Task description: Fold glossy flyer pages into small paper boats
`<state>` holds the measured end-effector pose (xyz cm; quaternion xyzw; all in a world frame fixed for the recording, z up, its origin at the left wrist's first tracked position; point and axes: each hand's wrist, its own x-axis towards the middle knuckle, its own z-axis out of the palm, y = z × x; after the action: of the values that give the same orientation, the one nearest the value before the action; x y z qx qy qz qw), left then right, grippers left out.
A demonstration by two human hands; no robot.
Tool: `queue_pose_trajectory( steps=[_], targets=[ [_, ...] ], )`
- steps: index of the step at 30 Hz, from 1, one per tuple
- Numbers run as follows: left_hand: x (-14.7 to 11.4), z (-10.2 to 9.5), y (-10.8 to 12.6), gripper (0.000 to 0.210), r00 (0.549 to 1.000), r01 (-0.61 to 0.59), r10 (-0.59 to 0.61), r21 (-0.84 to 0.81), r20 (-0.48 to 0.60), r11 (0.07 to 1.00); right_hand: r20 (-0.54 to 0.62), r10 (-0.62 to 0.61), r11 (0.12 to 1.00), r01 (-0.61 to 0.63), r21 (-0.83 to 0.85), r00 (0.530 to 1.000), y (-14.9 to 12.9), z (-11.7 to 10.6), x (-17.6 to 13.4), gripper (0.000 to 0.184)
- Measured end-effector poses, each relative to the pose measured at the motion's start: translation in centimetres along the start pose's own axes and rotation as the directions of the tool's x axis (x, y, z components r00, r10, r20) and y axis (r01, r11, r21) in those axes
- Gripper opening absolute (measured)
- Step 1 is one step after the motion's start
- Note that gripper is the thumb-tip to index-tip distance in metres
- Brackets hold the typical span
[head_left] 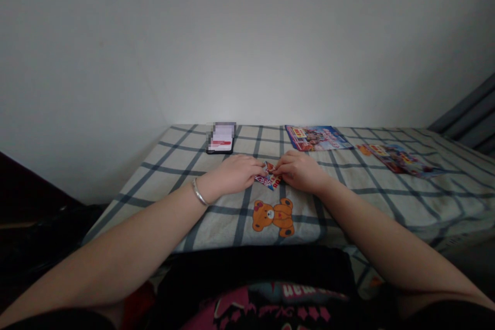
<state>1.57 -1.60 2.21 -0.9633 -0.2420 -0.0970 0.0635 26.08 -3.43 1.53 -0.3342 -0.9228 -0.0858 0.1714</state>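
Observation:
A small folded piece of colourful printed paper point(266, 179) lies on the checked cloth between my hands, its lower corner pointing toward me. My left hand point(240, 172), with a silver bangle at the wrist, presses fingers on the paper's left side. From the right, my right hand point(299, 171) pinches its upper right edge with thumb and fingers. Fingers cover parts of the paper, so its full folded shape is hidden.
A checked cloth point(228, 227) with a printed teddy bear point(274, 217) covers the surface. Toward the wall lies a phone point(221, 138) with a lit screen. Two printed flyers, one at the back point(320, 138) and another further right point(406, 160), lie flat.

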Motion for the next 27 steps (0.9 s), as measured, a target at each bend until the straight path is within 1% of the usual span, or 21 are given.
queue_pose_trajectory(
  steps=[5,8,12,16,21,24,27],
  targets=[
    [-0.2,-0.1,0.0,0.03,1.0,0.015,-0.015,-0.016,-0.008,1.0,0.004,-0.017,1.0,0.017,-0.008,1.0,-0.1,-0.2,0.0,0.026],
    [-0.2,-0.2,0.0,0.03,1.0,0.019,-0.019,-0.009,-0.02,1.0,0.014,-0.003,0.999,0.004,-0.037,1.0,-0.1,-0.4,-0.1,0.023],
    [-0.3,-0.1,-0.1,0.029,1.0,0.007,-0.006,0.008,-0.009,1.0,0.026,0.015,0.999,-0.013,-0.052,1.0,-0.2,-0.6,-0.1,0.022],
    [-0.4,-0.2,0.0,0.028,1.0,0.03,-0.03,0.001,0.007,1.0,0.069,0.006,0.998,-0.001,-0.07,0.998,-0.4,-0.9,-0.1,0.02],
    [-0.6,-0.6,0.0,0.029,1.0,0.006,-0.007,-0.085,-0.012,0.996,0.062,0.012,1.0,-0.012,0.0,0.998,0.3,-1.1,-0.4,0.027],
    [-0.7,-0.9,-0.2,0.029,1.0,0.005,-0.003,-0.107,0.017,0.994,0.065,0.006,0.999,-0.009,0.05,0.998,0.8,-0.9,-0.7,0.028],
    [-0.7,-1.2,-0.4,0.03,0.999,0.003,0.002,-0.115,0.046,0.993,0.082,0.017,0.998,-0.021,0.051,0.996,1.0,-0.9,-0.9,0.027]
  ],
)
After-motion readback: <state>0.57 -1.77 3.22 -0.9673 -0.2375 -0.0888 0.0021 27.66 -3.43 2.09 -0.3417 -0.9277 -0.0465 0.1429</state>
